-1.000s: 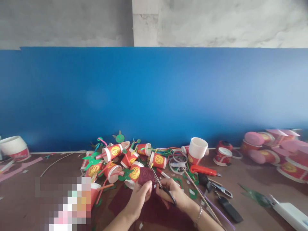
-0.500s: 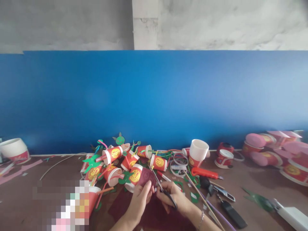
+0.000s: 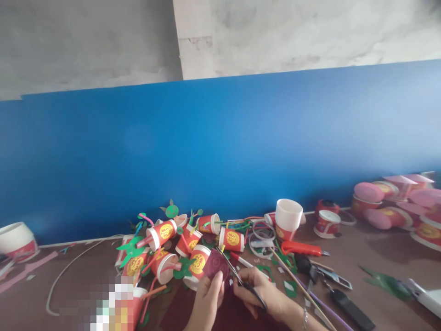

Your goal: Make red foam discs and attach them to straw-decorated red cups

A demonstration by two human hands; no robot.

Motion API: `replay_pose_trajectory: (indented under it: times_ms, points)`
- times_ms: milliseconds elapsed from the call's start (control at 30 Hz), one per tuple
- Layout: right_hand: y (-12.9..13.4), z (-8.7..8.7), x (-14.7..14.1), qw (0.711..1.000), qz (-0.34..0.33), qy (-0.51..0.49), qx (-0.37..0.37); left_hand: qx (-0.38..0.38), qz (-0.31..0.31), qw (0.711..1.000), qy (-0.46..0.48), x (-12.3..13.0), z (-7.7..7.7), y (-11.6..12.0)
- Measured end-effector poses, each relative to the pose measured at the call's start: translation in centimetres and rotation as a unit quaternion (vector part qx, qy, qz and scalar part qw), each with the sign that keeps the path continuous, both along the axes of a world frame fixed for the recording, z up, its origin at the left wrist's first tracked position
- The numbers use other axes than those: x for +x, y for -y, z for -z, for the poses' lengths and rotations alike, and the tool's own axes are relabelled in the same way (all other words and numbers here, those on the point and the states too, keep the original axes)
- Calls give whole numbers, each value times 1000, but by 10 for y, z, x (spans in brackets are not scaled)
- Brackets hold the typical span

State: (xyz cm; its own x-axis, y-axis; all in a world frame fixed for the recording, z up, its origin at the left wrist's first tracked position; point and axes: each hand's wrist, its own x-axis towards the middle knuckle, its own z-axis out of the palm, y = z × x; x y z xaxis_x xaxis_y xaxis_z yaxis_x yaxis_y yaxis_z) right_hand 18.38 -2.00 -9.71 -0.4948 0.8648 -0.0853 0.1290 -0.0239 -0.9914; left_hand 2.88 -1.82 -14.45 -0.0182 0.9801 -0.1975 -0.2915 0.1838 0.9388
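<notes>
Pinched between the thumb and fingers of my left hand (image 3: 208,296) is a small piece of maroon paper (image 3: 214,264) with curved lines on it. My right hand (image 3: 263,289) grips a pair of scissors (image 3: 254,294) by the dark handles, and the blades lie along the right edge of the paper. Whether they are cutting into it I cannot tell. Beneath both hands spreads a larger maroon sheet (image 3: 237,312). Just behind the paper, a red-and-white paper cup (image 3: 198,264) lies tilted with a green cutout beside it.
Several decorated paper cups (image 3: 162,233) are heaped to the left and behind. On the right are a white cup (image 3: 288,214), an orange-red utility knife (image 3: 303,248), keys with a black fob (image 3: 353,309), a wooden stick (image 3: 299,287) and green-bladed scissors (image 3: 387,282). A blue wall panel (image 3: 206,147) stands behind.
The view has tilted, so the wall edge slants and the right-side objects shift right. The maroon paper has turned slightly in my left hand. The scissors stay at its right edge.
</notes>
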Motion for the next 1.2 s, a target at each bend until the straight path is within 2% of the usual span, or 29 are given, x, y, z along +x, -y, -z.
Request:
replay_pose_trajectory:
  times_ms: [167, 367, 600, 733, 1000, 1067, 1200]
  points:
    - [-1, 5, 2, 1000, -7, -13, -14, 5, 14, 1000, 3, -2, 1, -2]
    - [0, 6, 5, 999, -17, -20, -26, 44, 87, 995, -21, -3, 2, -3]
    - [-1, 6, 7, 999, -21, 2, -28, 14, 65, 998, -9, -2, 0, -3]
    - [-1, 7, 7, 1000, -12, 6, -23, 24, 60, 998, -28, -2, -3, -2]
    - [3, -2, 3, 999, -34, 4, -33, 3, 46, 999, -14, -3, 5, 1]
    - [2, 2, 4, 999, -38, -1, -32, -10, 39, 999, -4, -2, 1, 3]
    - [0, 10, 6, 999, -36, 3, -17, -24, 19, 1000, 6, -3, -17, 11]
